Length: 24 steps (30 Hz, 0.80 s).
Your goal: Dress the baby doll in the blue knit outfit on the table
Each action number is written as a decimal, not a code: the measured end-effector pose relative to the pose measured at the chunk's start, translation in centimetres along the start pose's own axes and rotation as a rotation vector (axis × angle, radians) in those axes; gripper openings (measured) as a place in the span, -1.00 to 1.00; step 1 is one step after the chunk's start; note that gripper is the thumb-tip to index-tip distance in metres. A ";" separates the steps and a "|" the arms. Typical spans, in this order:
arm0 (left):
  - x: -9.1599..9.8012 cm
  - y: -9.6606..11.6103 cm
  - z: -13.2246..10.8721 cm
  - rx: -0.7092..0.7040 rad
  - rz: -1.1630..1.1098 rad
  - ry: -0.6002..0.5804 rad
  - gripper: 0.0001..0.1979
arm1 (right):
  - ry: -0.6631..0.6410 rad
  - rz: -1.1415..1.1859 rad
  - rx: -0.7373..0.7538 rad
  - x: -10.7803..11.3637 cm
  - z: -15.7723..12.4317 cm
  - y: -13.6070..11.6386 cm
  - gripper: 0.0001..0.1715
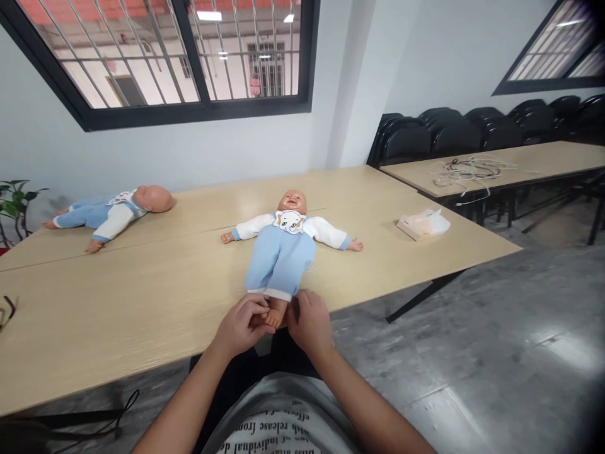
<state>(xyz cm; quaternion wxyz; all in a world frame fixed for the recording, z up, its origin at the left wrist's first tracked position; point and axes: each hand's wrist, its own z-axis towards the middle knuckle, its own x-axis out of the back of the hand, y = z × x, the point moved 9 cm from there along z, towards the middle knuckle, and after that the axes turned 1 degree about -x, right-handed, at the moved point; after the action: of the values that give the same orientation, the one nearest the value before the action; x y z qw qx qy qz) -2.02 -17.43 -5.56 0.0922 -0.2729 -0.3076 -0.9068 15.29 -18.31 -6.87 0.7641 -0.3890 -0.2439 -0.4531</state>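
A baby doll (pixel 281 255) in light blue trousers and a white top with an animal-face bib lies on its back on the wooden table (pixel 189 277). Its head points away from me, its arms are spread, and its feet are at the table's near edge. My left hand (pixel 243 323) is closed around one of the doll's feet, thumb and fingers pinched at it. Against the other side of the feet and trouser cuff is my right hand (pixel 311 320), fingers curled; what they hold, if anything, is hidden.
A second doll (pixel 111 211) lies at the back left. An open box with white tissue (pixel 424 224) is at the right. Tangled cables (pixel 467 171) lie on another table (pixel 543 157), with stacked black chairs (pixel 454 135) behind. Glasses (pixel 8 309) show at the left edge.
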 end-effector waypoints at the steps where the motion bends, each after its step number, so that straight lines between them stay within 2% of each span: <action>1: 0.0 0.0 0.0 0.002 -0.005 0.001 -0.72 | 0.005 -0.004 0.002 0.0 0.2 -0.1 -0.88; 5: 0.0 0.0 0.0 -0.019 0.008 0.002 -0.73 | -0.004 0.027 0.032 -0.2 0.6 -0.7 -0.82; 10: 0.0 0.0 0.1 -0.020 0.046 0.002 -0.72 | -0.040 0.085 0.103 -0.6 -0.9 -1.6 -0.83; 13: -0.6 0.7 0.4 -0.044 0.081 -0.043 -0.69 | -0.072 0.133 0.138 -0.3 -1.0 -1.0 -0.83; 16: -1.6 1.8 0.5 -0.129 0.130 -0.116 -0.71 | -0.060 0.230 0.069 1.0 0.8 1.7 -0.77; 20: -2.2 2.2 0.6 -0.169 0.149 -0.152 -0.71 | 0.008 0.351 -0.008 1.9 6.1 6.2 -0.75; 22: -2.2 2.1 0.6 -0.159 0.151 -0.153 -0.70 | 0.014 0.376 -0.086 0.9 9.0 8.9 -0.72; 24: -2.3 1.9 0.6 -0.145 0.149 -0.157 -0.71 | -0.042 0.408 -0.228 -1.4 11.3 11.7 -0.66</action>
<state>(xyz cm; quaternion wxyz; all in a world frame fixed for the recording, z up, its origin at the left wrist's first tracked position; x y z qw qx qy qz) 0.78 -18.60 -5.46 0.1151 -0.3713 -0.2265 -0.8931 24.72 -5.07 -5.69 0.7857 -0.5233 -0.1234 -0.3059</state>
